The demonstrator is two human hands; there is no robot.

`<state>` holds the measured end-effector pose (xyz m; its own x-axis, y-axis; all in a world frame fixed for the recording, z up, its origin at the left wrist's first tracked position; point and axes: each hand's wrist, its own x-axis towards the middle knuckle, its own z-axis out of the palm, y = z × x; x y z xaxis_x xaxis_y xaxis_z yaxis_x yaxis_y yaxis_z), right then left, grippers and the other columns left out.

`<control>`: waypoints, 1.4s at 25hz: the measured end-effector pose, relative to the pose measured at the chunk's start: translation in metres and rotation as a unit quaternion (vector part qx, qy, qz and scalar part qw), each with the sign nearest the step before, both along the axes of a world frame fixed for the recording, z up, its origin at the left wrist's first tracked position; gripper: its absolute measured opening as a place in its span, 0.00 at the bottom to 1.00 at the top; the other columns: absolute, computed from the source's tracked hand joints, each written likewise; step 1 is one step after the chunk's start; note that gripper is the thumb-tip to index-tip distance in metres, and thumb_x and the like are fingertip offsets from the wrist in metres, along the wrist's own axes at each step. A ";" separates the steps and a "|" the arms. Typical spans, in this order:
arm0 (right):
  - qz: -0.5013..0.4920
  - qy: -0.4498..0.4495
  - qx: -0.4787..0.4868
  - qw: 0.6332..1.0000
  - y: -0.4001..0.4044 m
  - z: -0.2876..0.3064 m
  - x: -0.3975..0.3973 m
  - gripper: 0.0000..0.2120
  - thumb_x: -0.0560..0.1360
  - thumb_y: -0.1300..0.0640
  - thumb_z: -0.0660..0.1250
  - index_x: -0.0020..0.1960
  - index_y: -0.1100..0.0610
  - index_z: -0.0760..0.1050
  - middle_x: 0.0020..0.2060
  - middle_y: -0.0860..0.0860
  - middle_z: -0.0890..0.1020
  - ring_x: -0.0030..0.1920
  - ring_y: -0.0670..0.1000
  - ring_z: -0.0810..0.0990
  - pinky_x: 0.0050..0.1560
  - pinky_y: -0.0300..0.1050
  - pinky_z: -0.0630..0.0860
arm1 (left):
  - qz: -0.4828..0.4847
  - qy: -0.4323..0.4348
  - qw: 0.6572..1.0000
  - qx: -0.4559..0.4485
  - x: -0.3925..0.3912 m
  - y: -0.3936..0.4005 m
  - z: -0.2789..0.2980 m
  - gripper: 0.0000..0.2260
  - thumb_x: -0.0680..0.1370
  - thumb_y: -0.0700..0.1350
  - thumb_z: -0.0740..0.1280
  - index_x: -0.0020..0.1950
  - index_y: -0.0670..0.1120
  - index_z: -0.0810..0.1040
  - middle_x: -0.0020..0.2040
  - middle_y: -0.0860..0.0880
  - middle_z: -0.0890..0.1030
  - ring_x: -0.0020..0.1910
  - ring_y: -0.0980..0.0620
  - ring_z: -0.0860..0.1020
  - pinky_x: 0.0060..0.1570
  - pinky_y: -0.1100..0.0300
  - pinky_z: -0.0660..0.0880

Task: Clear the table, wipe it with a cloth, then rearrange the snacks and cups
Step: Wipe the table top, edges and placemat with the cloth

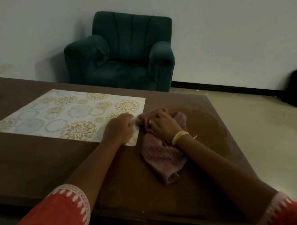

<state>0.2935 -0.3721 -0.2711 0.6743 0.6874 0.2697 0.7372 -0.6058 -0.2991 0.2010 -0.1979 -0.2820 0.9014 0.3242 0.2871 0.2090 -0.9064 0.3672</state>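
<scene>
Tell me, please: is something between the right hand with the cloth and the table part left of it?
Yes. The patterned placemat lies flat left of the pink cloth, covering the table there. The left hand rests on its near right corner; the right hand presses the cloth.

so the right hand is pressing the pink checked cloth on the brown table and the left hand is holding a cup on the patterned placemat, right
Not quite. The head view shows no cup: the left hand rests on the near corner of the patterned floral placemat, holding it down. The rest stands: the right hand presses the pink checked cloth on the brown wooden table.
</scene>
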 end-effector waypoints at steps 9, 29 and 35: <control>-0.138 0.058 -0.029 0.988 -0.047 0.007 0.098 0.21 0.83 0.49 0.50 0.70 0.54 0.70 0.69 0.57 0.73 0.66 0.61 0.73 0.67 0.53 0.66 | -0.097 0.048 0.994 0.031 0.032 0.020 -0.003 0.21 0.81 0.44 0.52 0.75 0.52 0.64 0.77 0.51 0.62 0.76 0.52 0.60 0.74 0.48 0.57; -0.106 0.080 -0.141 0.981 0.087 0.009 0.133 0.37 0.71 0.32 0.43 0.77 0.45 0.55 0.78 0.50 0.55 0.78 0.52 0.50 0.75 0.55 0.50 | -0.035 0.121 0.992 0.008 0.140 0.059 0.008 0.25 0.81 0.49 0.51 0.78 0.45 0.55 0.79 0.48 0.56 0.77 0.50 0.54 0.75 0.52 0.52; -0.220 0.041 -0.130 0.966 0.027 0.005 0.230 0.37 0.70 0.34 0.42 0.69 0.50 0.69 0.66 0.57 0.73 0.67 0.58 0.69 0.67 0.56 0.63 | -0.043 0.125 0.991 0.039 0.189 0.078 0.006 0.24 0.82 0.52 0.49 0.78 0.48 0.53 0.79 0.49 0.54 0.78 0.51 0.52 0.75 0.51 0.50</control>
<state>0.5237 -0.3451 -0.2659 0.9285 0.3664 0.0600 0.3713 -0.9176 -0.1417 0.3904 -0.1198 -0.2756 0.9706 0.2291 0.0734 0.2056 -0.9483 0.2417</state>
